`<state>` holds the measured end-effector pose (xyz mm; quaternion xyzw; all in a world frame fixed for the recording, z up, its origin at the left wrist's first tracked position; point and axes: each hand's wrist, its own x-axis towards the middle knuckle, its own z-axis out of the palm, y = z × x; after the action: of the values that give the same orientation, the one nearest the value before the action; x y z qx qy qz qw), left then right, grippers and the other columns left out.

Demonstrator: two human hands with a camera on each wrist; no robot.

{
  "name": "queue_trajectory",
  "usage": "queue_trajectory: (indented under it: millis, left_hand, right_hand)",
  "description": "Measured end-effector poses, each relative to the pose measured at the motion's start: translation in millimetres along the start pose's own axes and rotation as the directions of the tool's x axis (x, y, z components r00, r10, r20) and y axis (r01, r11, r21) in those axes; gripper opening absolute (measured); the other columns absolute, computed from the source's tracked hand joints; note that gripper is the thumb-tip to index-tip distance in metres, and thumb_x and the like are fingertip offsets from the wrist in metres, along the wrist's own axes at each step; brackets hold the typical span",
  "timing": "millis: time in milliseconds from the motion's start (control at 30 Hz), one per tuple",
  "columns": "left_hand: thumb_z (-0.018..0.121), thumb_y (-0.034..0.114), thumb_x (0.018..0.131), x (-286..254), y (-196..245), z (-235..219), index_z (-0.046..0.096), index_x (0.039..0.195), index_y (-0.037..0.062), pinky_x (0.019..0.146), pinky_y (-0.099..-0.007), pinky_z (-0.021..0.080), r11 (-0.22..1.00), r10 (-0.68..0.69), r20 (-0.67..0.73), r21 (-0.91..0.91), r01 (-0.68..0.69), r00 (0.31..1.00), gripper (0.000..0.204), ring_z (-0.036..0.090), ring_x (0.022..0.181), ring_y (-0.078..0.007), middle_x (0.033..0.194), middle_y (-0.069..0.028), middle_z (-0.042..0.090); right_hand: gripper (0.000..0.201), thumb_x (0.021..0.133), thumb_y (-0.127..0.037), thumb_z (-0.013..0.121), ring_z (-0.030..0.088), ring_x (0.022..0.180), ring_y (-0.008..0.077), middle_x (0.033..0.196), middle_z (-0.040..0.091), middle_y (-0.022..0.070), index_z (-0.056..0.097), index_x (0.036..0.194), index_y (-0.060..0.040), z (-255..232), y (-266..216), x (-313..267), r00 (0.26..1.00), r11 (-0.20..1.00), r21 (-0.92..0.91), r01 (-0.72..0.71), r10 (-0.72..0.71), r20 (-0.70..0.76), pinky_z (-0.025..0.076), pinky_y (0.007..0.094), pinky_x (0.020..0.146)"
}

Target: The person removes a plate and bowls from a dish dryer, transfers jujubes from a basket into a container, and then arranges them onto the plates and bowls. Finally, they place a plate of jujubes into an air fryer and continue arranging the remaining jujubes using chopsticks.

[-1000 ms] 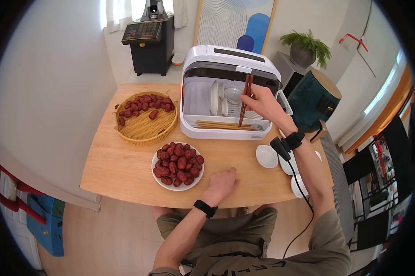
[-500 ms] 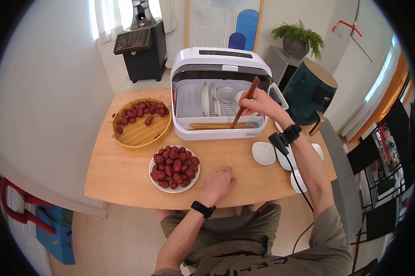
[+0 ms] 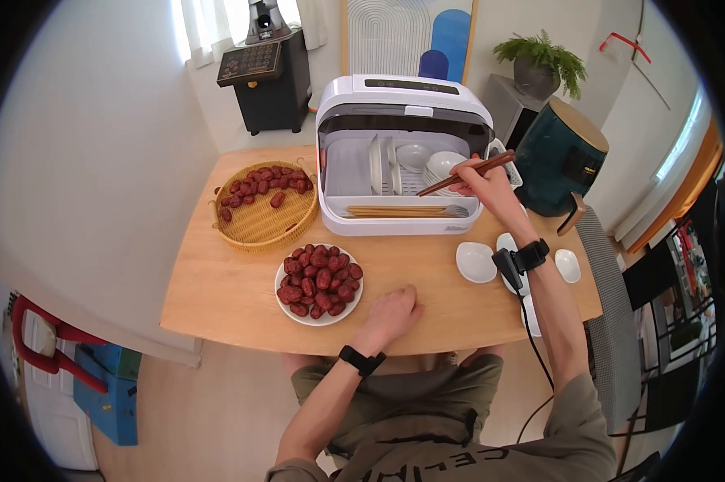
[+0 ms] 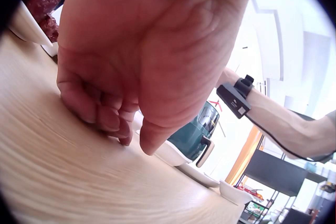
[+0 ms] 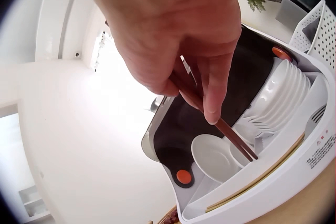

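Note:
My right hand (image 3: 483, 183) grips a pair of dark brown chopsticks (image 3: 489, 163) over the open white dish cabinet (image 3: 403, 226). The chopsticks slope down to the left, tips close together above the divider behind the front tray, as the right wrist view also shows. In that tray lie light wooden chopsticks (image 3: 395, 212) and a fork (image 5: 316, 116). Upright plates (image 3: 375, 165) and stacked white bowls (image 5: 281, 98) stand behind. My left hand (image 3: 391, 316) rests on the table, fingers loosely curled and holding nothing, beside a white plate heaped with red dates (image 3: 321, 281).
A round wicker basket (image 3: 258, 228) with more dates sits at the table's left. White dishes (image 3: 476, 263) lie under and around my right forearm. A dark green air fryer (image 3: 562, 161) stands to the right of the cabinet. A black cable (image 3: 541, 357) hangs from my right wrist.
My right hand has lifted the dark chopsticks out of the front tray and tilted them from near upright to a shallow slope. My left hand stays on the table.

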<state>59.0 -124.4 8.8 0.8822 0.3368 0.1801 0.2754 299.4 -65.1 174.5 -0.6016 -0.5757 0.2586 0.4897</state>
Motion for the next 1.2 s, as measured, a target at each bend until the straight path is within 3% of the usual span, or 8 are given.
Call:
queue_trajectory:
  millis: [67,133,200,267,333,500,733,1200]
  left_hand:
    - [0.06,0.026,0.09,-6.2,3.7,-14.3,0.058,0.092,0.0016,0.071,-0.0423,0.05,0.999,0.035,-0.01,0.006,-0.035,0.999,0.025,0.064,0.079,-0.0337,0.084,-0.017,0.066]
    - [0.059,0.022,0.094,-24.5,13.4,-48.8,0.061,0.097,0.0011,0.068,-0.0317,0.05,0.869,0.082,0.099,-0.493,-0.023,0.992,0.022,0.062,0.073,-0.0201,0.08,-0.01,0.064]
    - [0.058,0.02,0.096,-48.0,26.0,-100.1,0.061,0.101,0.0015,0.067,-0.0241,0.047,0.685,-0.116,0.264,-0.677,0.27,0.957,0.019,0.055,0.073,-0.0093,0.078,-0.0018,0.06]
    - [0.055,0.021,0.098,-70.6,13.5,-133.3,0.061,0.101,0.0024,0.068,-0.024,0.047,0.575,-0.22,0.084,-0.794,0.199,0.972,0.02,0.056,0.074,-0.0077,0.077,0.0006,0.058]
    - [0.049,0.023,0.101,-86.9,-26.9,-156.7,0.06,0.106,0.0024,0.066,-0.0221,0.045,0.613,-0.335,-0.066,-0.772,0.165,0.94,0.024,0.056,0.076,-0.0072,0.082,0.0004,0.059]
    - [0.047,0.022,0.1,-109.7,-102.4,-178.3,0.054,0.12,0.0006,0.07,-0.024,0.048,0.745,-0.634,-0.301,-0.484,0.458,0.713,0.03,0.057,0.074,-0.0104,0.086,-0.0027,0.06]
    - [0.045,0.016,0.098,-87.4,-132.2,-161.4,0.051,0.13,0.0009,0.072,-0.0255,0.052,0.577,-0.646,0.095,-0.588,0.567,0.757,0.036,0.063,0.081,-0.0115,0.1,-0.0059,0.065]
    - [0.048,0.013,0.098,-70.7,-117.3,-134.1,0.052,0.132,0.0024,0.069,-0.0219,0.053,0.589,-0.593,0.085,-0.632,0.504,0.801,0.035,0.065,0.082,-0.0099,0.105,-0.0054,0.067]
  right_hand:
    - [0.029,0.094,-0.019,0.054,0.071,0.082,0.0169,0.089,0.07,0.0118,0.066,0.099,0.0068,-0.4,-0.3,-18.0,0.999,0.995,0.1,-0.007,0.01,-0.035,0.055,0.0219,0.072]
    - [0.028,0.097,-0.019,0.052,0.071,0.088,0.0198,0.096,0.068,0.0127,0.065,0.104,0.0045,2.4,-7.7,-44.8,0.983,0.886,0.462,0.031,0.057,-0.175,0.056,0.0239,0.076]
    - [0.027,0.098,-0.018,0.051,0.07,0.091,0.0234,0.103,0.067,0.0134,0.062,0.107,0.0043,3.3,1.7,-70.7,0.98,0.833,0.553,0.017,0.095,-0.173,0.057,0.0274,0.079]
    - [0.027,0.098,-0.018,0.051,0.07,0.092,0.0256,0.107,0.066,0.0141,0.06,0.109,0.0047,10.4,8.5,-95.4,0.958,0.654,0.756,0.03,0.197,-0.208,0.057,0.0295,0.08]
    - [0.027,0.098,-0.017,0.05,0.07,0.092,0.0258,0.11,0.064,0.0148,0.057,0.112,0.0048,17.0,11.7,-119.0,0.944,0.614,0.789,0.025,0.245,-0.221,0.058,0.0301,0.08]
    - [0.028,0.1,-0.018,0.048,0.07,0.089,0.0238,0.106,0.065,0.0152,0.059,0.109,0.0055,18.6,12.9,-154.7,0.922,0.591,0.807,0.012,0.305,-0.237,0.058,0.0303,0.078]
    - [0.031,0.101,-0.019,0.046,0.068,0.086,0.0209,0.104,0.065,0.0142,0.061,0.11,0.0074,11.4,0.7,-171.1,0.945,0.741,0.671,0.02,0.205,-0.256,0.056,0.0294,0.076]
    - [0.019,0.098,-0.01,0.053,0.068,0.085,0.0166,0.095,0.064,0.0089,0.063,0.105,0.0043,-43.6,7.6,-180.8,0.977,0.86,0.51,-0.001,0.111,-0.184,0.056,0.0255,0.075]
